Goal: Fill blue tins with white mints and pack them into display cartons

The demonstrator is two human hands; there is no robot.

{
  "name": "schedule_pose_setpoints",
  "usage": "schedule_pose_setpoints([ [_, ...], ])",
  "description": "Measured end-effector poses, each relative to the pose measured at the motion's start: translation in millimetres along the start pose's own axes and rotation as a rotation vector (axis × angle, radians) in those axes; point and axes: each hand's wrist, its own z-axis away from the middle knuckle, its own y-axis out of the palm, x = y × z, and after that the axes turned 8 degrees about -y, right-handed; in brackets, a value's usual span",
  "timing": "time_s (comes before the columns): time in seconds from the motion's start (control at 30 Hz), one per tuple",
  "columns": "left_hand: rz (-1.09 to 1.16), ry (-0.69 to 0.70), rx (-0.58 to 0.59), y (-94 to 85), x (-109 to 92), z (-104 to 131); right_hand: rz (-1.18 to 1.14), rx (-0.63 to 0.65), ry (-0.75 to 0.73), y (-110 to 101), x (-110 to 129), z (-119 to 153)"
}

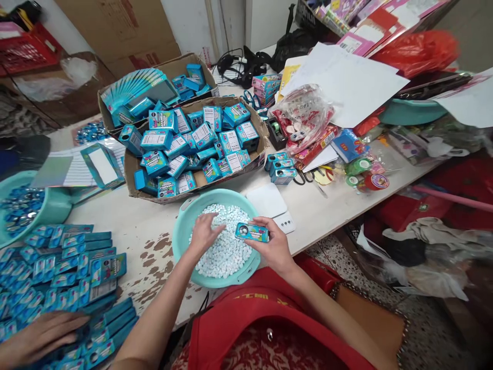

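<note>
A light green plastic basin [181, 241] holds many small white candies [227, 257]. Over its left part is my left hand [204, 234], thumb and fingers apart, just above or touching the candies. My right hand [278, 249] grips a small blue candy box [252, 232] over the basin's right side. The box lies tilted in the fingers, its printed face and a round window up. White candies show in that window. Beside the basin, partly behind my right hand, lies a white kitchen scale [271, 203].
Behind the basin stands a cardboard box [200, 177] heaped with blue candy boxes. At left are rows of blue boxes [57, 267], another person's hand [50, 331], and a green tub [57, 205]. Scissors [304, 177], tape rolls [360, 165] and three blue boxes [283, 174] lie right.
</note>
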Motion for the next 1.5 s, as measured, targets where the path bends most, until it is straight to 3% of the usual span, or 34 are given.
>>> schedule_pose_setpoints([
  [0.03, -0.219, 0.028, -0.009, -6.1, 11, 1, -0.006, -0.010, 0.007, -5, 2, 0],
  [0.1, -0.560, 0.066, -0.153, -18.3, 30, 5, 0.013, -0.057, 0.003, -17, 5, -3],
  [0.2, -0.843, -0.060, -0.396, -35.3, 46, 8, 0.090, -0.215, -0.034, -40, 1, -19],
  [0.3, -0.900, -0.315, -0.280, -47.4, 51, 4, 0.180, -0.320, -0.064, -60, -19, -49],
  [0.4, -0.909, -0.397, -0.178, -54.3, 53, -1, 0.223, -0.273, -0.107, -69, -48, -80],
  [0.53, -0.949, -0.420, -0.228, -63.8, 61, 4, 0.192, -0.148, -0.125, -67, -72, -105],
  [0.67, -1.008, -0.411, -0.336, -71.0, 62, 11, 0.155, -0.100, -0.145, -75, -71, -107],
  [0.77, -1.049, -0.154, -0.439, -53.8, 55, 9, 0.171, -0.268, -0.130, -92, -67, -89],
  [0.83, -1.008, 0.060, -0.310, -27.0, 51, 4, 0.179, -0.457, -0.046, -100, -69, -67],
  [0.9, -0.961, 0.147, -0.097, 5.9, 49, -2, 0.198, -0.553, 0.062, -96, -73, -39],
  [0.93, -0.965, 0.134, -0.038, 21.8, 50, -4, 0.200, -0.512, 0.119, -88, -76, -23],
  [1.0, -1.010, 0.055, -0.002, 46.8, 51, -7, 0.140, -0.227, 0.228, -65, -81, 7],
  [1.07, -1.054, -0.009, 0.009, 59.7, 52, -8, 0.049, 0.103, 0.298, -35, -86, 31],
  [1.1, -1.064, -0.022, 0.027, 62.0, 52, -7, 0.026, 0.183, 0.297, -22, -89, 40],
  [1.17, -1.066, -0.024, 0.077, 61.7, 52, -5, 0.023, 0.244, 0.256, -4, -93, 49],
  [1.23, -1.056, -0.023, 0.106, 60.1, 54, -2, 0.062, 0.241, 0.205, 1, -97, 50],
  [1.4, -0.984, -0.078, 0.101, 64.4, 57, 10, 0.146, 0.267, 0.140, -16, -98, 40],
  [1.5, -0.820, -0.103, 0.063, 64.5, 56, 13, 0.186, 0.300, 0.127, -25, -93, 34],
])
